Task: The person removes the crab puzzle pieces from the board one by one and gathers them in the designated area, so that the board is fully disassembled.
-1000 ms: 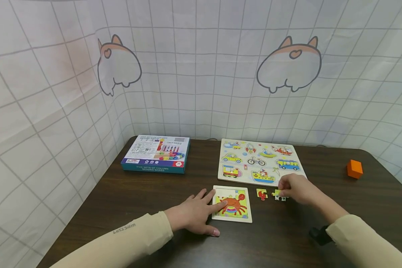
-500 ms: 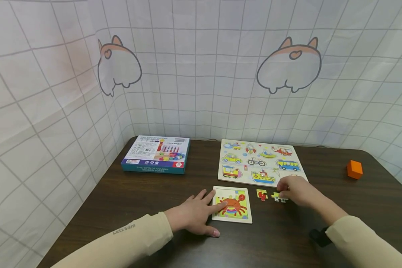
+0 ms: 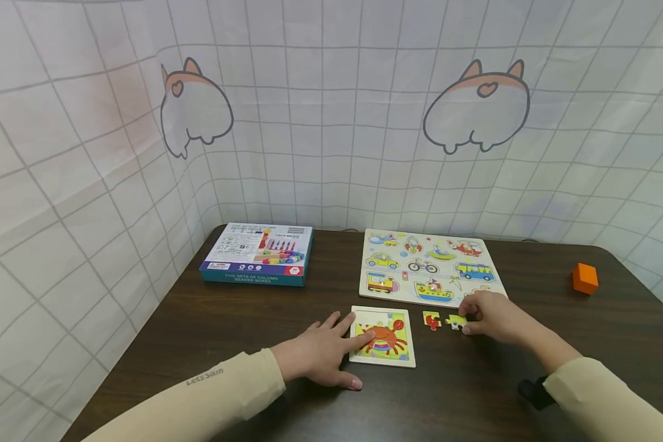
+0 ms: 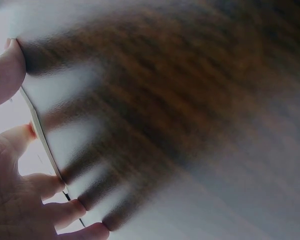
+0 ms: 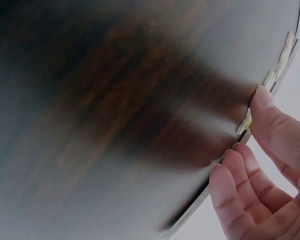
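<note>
My left hand [image 3: 326, 350] rests with fingers spread on the left side of a small framed crab puzzle [image 3: 389, 359]. Its index finger touches the crab picture. The puzzle's upper left part shows bare pale board. To the right, my right hand [image 3: 492, 316] pinches a yellow and white jigsaw piece [image 3: 455, 321] between thumb and fingers, low at the table. Part of that piece is hidden by the fingertips. Just left of it lies a red and yellow jigsaw piece [image 3: 432, 320]. In the right wrist view the thumb [image 5: 275, 120] is against the thin piece [image 5: 246, 121].
Behind the pieces lies a large vehicle peg board [image 3: 406, 276], its near right corner close to my right hand. A bead-set box [image 3: 256, 255] is at the back left. An orange block [image 3: 585, 279] sits far right on the dark table [image 3: 243, 319]. A grid-patterned curtain [image 3: 331, 123] encloses the back.
The yellow and white jigsaw piece has turned and shifted slightly left under my right fingers. My left hand and the crab puzzle have stayed still.
</note>
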A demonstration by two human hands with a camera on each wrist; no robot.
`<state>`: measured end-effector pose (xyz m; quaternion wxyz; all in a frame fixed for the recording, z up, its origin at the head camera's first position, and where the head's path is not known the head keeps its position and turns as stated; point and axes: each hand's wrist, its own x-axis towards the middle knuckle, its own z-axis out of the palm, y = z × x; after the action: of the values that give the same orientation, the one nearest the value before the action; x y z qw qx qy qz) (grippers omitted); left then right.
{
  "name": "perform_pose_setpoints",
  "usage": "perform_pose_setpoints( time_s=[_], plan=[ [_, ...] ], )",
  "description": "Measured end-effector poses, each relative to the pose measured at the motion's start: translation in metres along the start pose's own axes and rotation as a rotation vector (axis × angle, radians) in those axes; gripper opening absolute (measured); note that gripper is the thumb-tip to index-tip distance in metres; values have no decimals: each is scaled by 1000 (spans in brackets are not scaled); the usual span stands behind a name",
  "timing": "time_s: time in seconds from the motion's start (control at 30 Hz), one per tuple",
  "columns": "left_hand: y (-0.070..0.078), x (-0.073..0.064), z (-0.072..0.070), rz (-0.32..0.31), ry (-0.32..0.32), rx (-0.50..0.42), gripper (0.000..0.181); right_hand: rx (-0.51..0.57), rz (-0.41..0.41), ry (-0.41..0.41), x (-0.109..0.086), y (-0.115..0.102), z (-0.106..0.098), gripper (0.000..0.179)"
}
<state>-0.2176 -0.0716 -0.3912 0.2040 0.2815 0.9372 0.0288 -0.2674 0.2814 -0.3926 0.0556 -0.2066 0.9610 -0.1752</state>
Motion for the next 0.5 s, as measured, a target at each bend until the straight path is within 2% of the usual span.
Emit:
perform_pose_setpoints(
  time_s=[0.5],
  plan=[
    [-1,1,2,6,9,16,85,-15,40,5,2,-4,0,24]
  ],
)
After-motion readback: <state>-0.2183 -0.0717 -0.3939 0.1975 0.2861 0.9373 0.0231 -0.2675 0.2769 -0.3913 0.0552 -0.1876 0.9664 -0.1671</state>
